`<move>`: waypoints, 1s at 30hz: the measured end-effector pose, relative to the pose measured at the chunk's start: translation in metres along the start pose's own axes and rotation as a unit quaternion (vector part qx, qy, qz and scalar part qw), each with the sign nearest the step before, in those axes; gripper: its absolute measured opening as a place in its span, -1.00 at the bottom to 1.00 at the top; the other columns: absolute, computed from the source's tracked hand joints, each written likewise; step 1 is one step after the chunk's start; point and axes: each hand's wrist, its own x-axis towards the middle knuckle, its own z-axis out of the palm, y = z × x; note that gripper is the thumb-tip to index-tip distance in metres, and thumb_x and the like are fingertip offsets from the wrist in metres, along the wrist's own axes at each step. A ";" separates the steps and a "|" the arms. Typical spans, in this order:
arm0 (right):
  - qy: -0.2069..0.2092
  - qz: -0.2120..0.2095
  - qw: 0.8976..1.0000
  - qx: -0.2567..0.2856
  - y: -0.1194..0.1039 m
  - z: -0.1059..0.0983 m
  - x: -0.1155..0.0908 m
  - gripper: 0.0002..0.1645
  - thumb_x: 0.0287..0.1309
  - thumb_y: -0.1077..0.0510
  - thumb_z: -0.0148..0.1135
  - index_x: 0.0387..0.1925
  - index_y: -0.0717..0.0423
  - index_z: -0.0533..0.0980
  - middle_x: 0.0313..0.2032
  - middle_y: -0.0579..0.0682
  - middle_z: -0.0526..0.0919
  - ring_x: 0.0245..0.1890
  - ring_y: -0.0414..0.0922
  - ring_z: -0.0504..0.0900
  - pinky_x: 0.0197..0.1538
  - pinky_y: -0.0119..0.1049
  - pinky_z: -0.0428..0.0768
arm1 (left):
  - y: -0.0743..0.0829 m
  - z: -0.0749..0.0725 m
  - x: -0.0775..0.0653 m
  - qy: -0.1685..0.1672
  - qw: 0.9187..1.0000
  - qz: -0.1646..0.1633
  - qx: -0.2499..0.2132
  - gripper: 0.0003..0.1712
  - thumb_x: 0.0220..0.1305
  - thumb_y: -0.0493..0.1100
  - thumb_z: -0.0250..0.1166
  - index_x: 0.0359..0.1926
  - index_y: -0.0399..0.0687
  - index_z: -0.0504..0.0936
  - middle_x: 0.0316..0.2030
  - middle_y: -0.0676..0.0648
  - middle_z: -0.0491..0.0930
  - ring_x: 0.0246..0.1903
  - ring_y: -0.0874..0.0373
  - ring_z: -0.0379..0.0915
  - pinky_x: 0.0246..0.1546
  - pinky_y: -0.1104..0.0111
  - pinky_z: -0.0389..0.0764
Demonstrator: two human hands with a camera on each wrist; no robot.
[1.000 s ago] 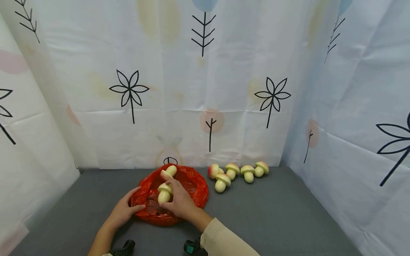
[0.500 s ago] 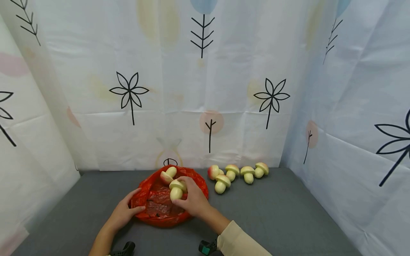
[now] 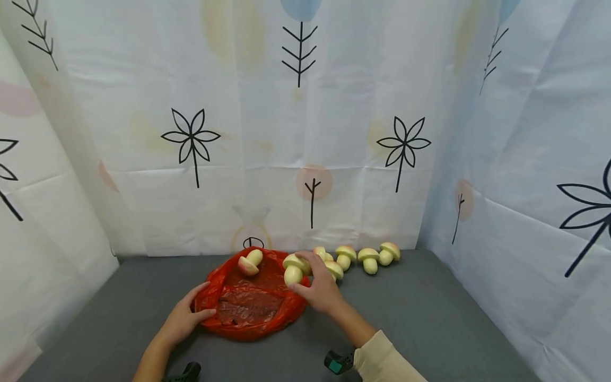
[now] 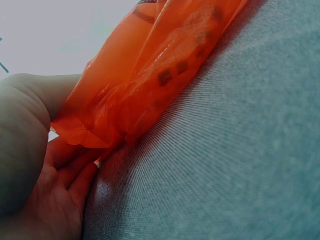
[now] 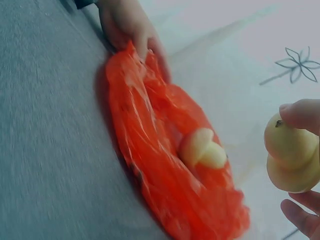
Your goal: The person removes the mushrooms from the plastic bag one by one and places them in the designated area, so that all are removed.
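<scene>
My right hand [image 3: 324,289] pinches a pale yellow toy mushroom [image 3: 293,270] between thumb and fingers, over the right rim of a red plastic bag [image 3: 248,332]. The held mushroom [image 5: 289,145] also shows in the right wrist view, beside the bag. Spread wide at the mouth, the bag stands on the grey table with one mushroom [image 3: 250,262] tipped over inside, its cap reddish. At the bag's left side, my left hand [image 3: 180,319] holds the rim, thumb on one side and fingers on the other; the left wrist view shows the thin red plastic [image 4: 135,75] between them.
Several more toy mushrooms, among them one upright mushroom [image 3: 369,260], stand at the table's back edge right of the bag; some are partly hidden behind my right hand. A white patterned curtain [image 3: 248,201] closes off the back and sides.
My right hand has carried its mushroom from over the middle of the bag to the right, over the rim. My left hand has kept its place on the bag.
</scene>
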 end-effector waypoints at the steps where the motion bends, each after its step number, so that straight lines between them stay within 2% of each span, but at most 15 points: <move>1: 0.006 -0.001 1.000 0.001 0.002 -0.003 -0.001 -0.22 0.02 0.12 0.47 0.27 0.06 0.35 0.15 0.01 0.43 -0.04 -0.10 0.49 -0.05 -0.17 0.54 | 0.000 0.000 0.000 -0.001 1.000 0.000 0.000 -0.05 0.21 0.02 0.38 0.47 -0.19 0.10 0.39 -0.47 0.05 0.33 -0.41 0.01 0.21 -0.24 0.18; 3: 0.017 -0.005 1.000 0.001 0.007 -0.010 -0.004 -0.22 0.01 0.13 0.48 0.27 0.08 0.36 0.14 0.03 0.44 -0.09 -0.08 0.50 -0.11 -0.16 0.56 | -0.001 0.001 0.000 -0.001 1.000 0.001 -0.001 -0.05 0.22 0.01 0.37 0.46 -0.19 0.10 0.39 -0.47 0.05 0.33 -0.41 0.01 0.21 -0.24 0.17; 7: 0.044 -0.007 0.999 -0.003 0.018 -0.021 -0.009 -0.21 -0.03 0.16 0.50 0.26 0.10 0.37 0.16 0.06 0.46 -0.03 -0.02 0.52 -0.11 -0.06 0.59 | -0.002 0.002 0.000 0.000 1.000 0.000 -0.003 -0.06 0.22 0.02 0.37 0.46 -0.19 0.10 0.39 -0.46 0.06 0.33 -0.40 0.00 0.22 -0.23 0.15; 13: 0.075 0.038 0.996 0.006 0.030 -0.036 -0.015 -0.20 -0.08 0.20 0.51 0.25 0.15 0.41 0.13 0.09 0.49 -0.04 0.04 0.53 -0.08 0.03 0.58 | -0.001 0.001 -0.001 -0.003 1.000 0.003 0.001 -0.06 0.22 0.02 0.37 0.47 -0.19 0.09 0.39 -0.47 0.04 0.32 -0.41 0.01 0.20 -0.24 0.18; 18: 0.087 0.043 0.995 0.009 0.035 -0.049 -0.018 -0.23 -0.02 0.19 0.50 0.24 0.19 0.40 0.14 0.16 0.47 -0.03 0.11 0.52 -0.09 0.11 0.55 | 0.001 0.001 -0.001 -0.010 1.000 -0.003 -0.012 -0.06 0.23 0.01 0.36 0.47 -0.19 0.08 0.40 -0.46 0.02 0.33 -0.39 0.00 0.21 -0.23 0.18; 25: 0.108 0.069 0.991 -0.038 0.046 -0.069 -0.022 -0.20 -0.05 0.17 0.53 0.25 0.16 0.41 0.06 0.14 0.52 -0.09 0.03 0.52 -0.09 0.00 0.52 | -0.002 0.002 0.001 -0.012 1.000 0.006 -0.012 -0.05 0.23 -0.01 0.37 0.47 -0.20 0.07 0.39 -0.46 0.04 0.32 -0.38 0.03 0.20 -0.21 0.20; 30: 0.105 0.089 0.988 -0.068 0.057 -0.081 -0.025 -0.17 -0.04 0.15 0.52 0.28 0.18 0.38 0.11 0.22 0.48 -0.06 0.11 0.51 -0.05 0.11 0.51 | -0.003 0.000 0.002 -0.013 1.000 0.009 -0.011 -0.05 0.24 0.00 0.36 0.47 -0.20 0.06 0.40 -0.45 0.02 0.33 -0.37 0.01 0.22 -0.22 0.17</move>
